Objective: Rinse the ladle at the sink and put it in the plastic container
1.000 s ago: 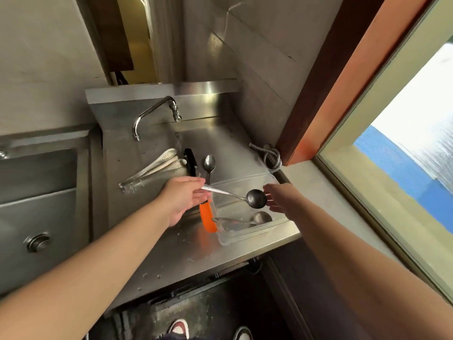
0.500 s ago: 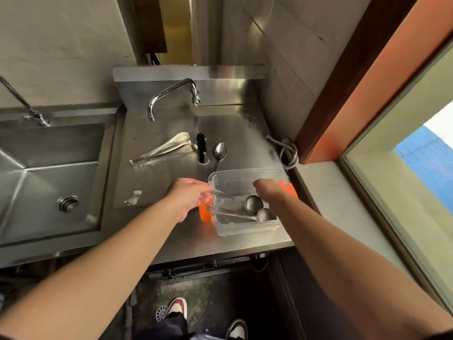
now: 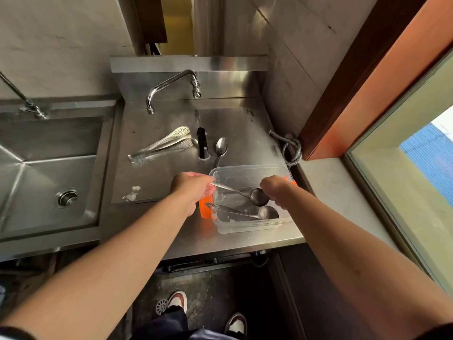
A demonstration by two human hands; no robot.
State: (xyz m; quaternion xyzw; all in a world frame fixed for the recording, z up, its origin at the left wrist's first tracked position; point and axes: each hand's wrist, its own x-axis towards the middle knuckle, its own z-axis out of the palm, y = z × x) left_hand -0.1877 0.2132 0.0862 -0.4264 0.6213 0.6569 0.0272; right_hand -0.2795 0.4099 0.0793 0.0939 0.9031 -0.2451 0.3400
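the left hand (image 3: pixel 193 187) pinches the ladle (image 3: pixel 241 192) handle over the plastic container (image 3: pixel 247 228); the right hand (image 3: pixel 275 190) seems closed on the bowl. released unevenly, it could clatter onto the second ladle (image 3: pixel 245 212) or tip the light container off the tabletop (image 3: pixel 166 182).

Two bare forearms reach forward toward twelve o'clock. The left hand (image 3: pixel 193 186) is closed, fingertips pinched together pointing toward three o'clock. The right hand (image 3: pixel 278 190) is curled loosely, knuckles up.

Left hand (image 3: pixel 193 187) holding ladle (image 3: pixel 245 193) handle over plastic container (image 3: pixel 247 227), right hand (image 3: pixel 277 190) at its bowl
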